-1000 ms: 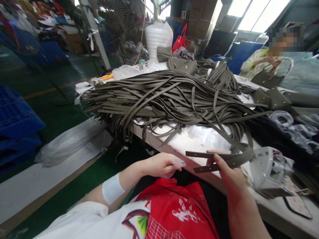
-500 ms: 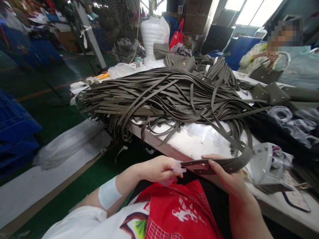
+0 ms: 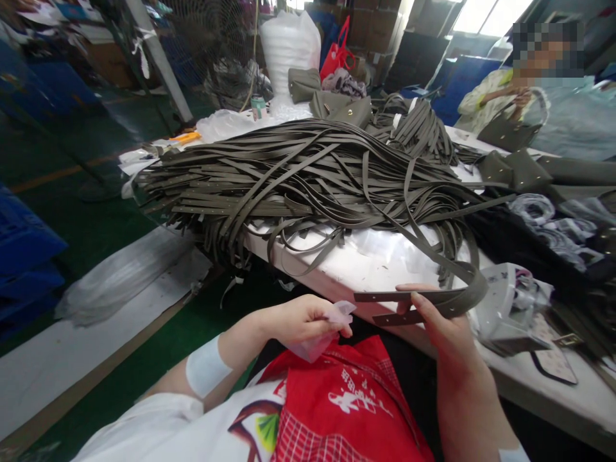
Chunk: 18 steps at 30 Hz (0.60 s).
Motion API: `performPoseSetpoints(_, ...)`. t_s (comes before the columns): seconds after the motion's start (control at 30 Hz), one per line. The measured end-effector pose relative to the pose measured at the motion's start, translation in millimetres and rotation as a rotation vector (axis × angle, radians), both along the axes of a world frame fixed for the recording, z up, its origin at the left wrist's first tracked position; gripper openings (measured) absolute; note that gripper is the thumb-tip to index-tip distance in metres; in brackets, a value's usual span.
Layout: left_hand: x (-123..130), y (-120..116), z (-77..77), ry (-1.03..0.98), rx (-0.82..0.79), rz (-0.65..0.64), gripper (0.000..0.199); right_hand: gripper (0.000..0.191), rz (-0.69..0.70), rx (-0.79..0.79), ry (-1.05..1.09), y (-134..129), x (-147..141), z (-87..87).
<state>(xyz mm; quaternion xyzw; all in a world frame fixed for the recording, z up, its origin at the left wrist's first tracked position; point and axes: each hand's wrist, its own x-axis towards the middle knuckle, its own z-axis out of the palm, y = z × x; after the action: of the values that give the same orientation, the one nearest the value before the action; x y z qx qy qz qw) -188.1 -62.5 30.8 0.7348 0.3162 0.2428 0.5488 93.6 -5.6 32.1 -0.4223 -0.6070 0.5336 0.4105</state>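
My left hand (image 3: 298, 321) is closed on a thin, see-through pinkish sheet (image 3: 341, 316), part of which hangs below the fingers; I cannot tell whether it is cloth or plastic. Between thumb and fingers my right hand (image 3: 447, 337) grips a dark olive strap (image 3: 474, 289), which bends in a loop at the right. Two flat ends with small holes or studs point left from the grip, one above the other. A gap separates the sheet from these ends. Behind my hands, a large pile of similar straps (image 3: 289, 170) covers the white table (image 3: 332, 276).
A white device (image 3: 510, 308) and a phone-like item (image 3: 556, 359) lie at the right. Olive bags (image 3: 341, 109), a drink can (image 3: 258, 108) and a foam roll (image 3: 291, 54) stand behind. Across the table a person (image 3: 491, 99) handles a bag. Blue crates (image 3: 26, 244) stand at left.
My left hand and the sheet have come away from the strap's upper end, which now sticks out freely. My right hand keeps its grip on the strap. The view has shifted slightly.
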Motion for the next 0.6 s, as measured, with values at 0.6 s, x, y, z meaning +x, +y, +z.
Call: performPoseSetpoints(0.6,1.3,2.2,-0.9,-0.032,0.048,-0.024,0.046,0.028,0.069,-0.026,0.004,0.1,5.6,-5.8)
